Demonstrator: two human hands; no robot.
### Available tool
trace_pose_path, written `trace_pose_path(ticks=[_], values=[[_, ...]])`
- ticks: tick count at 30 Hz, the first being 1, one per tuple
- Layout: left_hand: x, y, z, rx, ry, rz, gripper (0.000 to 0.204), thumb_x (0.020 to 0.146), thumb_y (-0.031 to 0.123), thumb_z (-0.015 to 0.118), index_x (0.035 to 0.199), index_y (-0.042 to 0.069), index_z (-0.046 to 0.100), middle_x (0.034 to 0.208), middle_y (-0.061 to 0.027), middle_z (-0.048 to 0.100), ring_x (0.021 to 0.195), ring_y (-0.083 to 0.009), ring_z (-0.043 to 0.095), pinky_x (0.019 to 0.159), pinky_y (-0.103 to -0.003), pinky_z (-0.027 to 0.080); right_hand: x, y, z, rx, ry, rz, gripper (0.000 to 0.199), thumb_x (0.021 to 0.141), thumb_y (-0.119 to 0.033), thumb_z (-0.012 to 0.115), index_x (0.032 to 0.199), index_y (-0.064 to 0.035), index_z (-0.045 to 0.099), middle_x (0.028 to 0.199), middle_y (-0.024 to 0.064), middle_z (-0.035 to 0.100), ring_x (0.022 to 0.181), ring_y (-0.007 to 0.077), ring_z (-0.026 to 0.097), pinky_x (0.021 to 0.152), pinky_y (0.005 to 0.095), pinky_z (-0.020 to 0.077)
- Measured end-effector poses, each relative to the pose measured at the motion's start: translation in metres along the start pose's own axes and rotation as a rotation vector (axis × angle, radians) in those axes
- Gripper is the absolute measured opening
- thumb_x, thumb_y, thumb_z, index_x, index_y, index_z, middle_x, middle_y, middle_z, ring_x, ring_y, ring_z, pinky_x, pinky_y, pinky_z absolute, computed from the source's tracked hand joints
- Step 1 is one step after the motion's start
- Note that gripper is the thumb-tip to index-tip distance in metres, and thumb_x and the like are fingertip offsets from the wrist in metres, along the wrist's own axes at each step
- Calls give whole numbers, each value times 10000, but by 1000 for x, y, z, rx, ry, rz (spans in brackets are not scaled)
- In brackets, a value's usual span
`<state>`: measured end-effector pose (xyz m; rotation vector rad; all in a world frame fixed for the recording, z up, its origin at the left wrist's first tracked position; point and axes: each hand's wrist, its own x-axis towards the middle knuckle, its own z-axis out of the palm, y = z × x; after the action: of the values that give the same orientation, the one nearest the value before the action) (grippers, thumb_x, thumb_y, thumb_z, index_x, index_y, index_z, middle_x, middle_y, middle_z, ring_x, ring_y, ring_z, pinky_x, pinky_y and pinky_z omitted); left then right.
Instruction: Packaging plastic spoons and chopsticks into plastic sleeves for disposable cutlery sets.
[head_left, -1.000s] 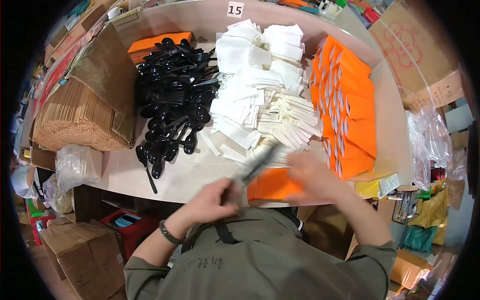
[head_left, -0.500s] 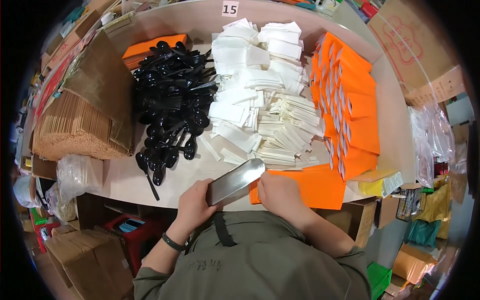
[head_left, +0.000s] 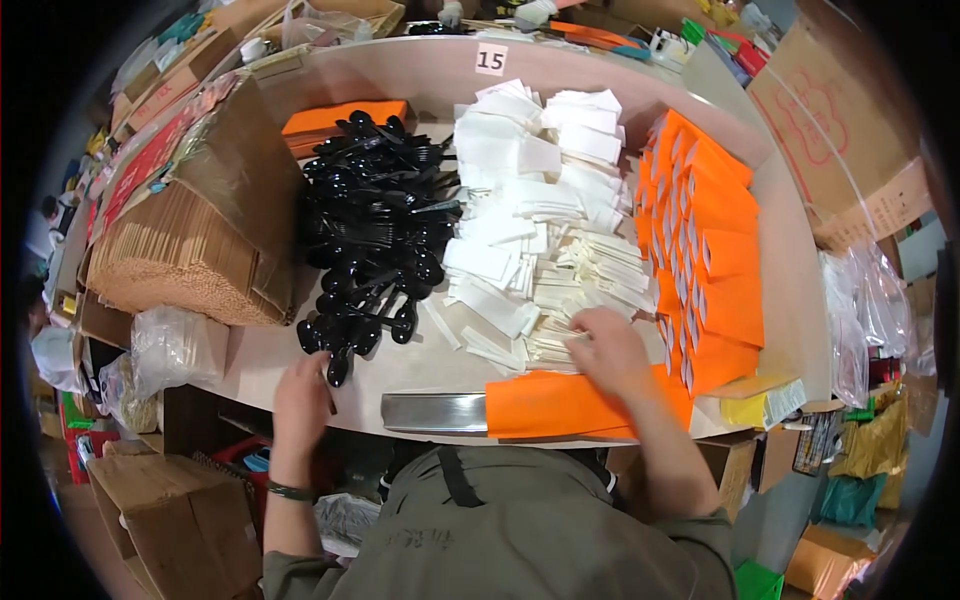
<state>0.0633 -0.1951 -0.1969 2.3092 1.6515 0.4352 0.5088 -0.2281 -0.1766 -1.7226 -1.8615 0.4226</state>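
At the table's left edge stands a box of brown paper sleeves (head_left: 175, 265), and just right of it a heap of black plastic spoons (head_left: 375, 240) runs away from the person, its near end touching the left hand (head_left: 300, 395), whose fingers curl loosely around one spoon handle, though the grip itself is blurred. Farther right, a silver pouch (head_left: 432, 412) lies crosswise along the near edge, tucked into an orange sleeve (head_left: 575, 402), between the two hands. Right of the white paper packets (head_left: 530, 220), the right hand (head_left: 610, 350) rests half open, fingertips on the slim packets, beside stacked orange envelopes (head_left: 710, 240).
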Motion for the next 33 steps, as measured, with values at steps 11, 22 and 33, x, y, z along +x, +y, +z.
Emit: trace_pose_path(ticks=[11,22,33], values=[[55,21,44,-89,174,76,204,780,32,667,973,91,637,910,-116,613,841,-339,621,717,-430,513,0,0,-12,-351,3,26,81,779,-147,750,809,-71,744,768,107,632,776,300,633,716,395,510],[61,31,12,-219,359,57,153,884,56,658,1036,74,650,946,-120,657,851,-366,643,704,-403,522,58,-17,98,-340,-8,-130,141,850,-166,630,808,-32,645,816,158,632,794,357,649,713,474,514],[-26,38,48,-659,322,-223,180,930,40,659,1099,-20,665,835,-35,599,733,-105,535,708,-241,449,11,-111,62,11,-630,-327,59,826,-126,634,827,-69,620,863,115,608,808,343,619,691,423,504]])
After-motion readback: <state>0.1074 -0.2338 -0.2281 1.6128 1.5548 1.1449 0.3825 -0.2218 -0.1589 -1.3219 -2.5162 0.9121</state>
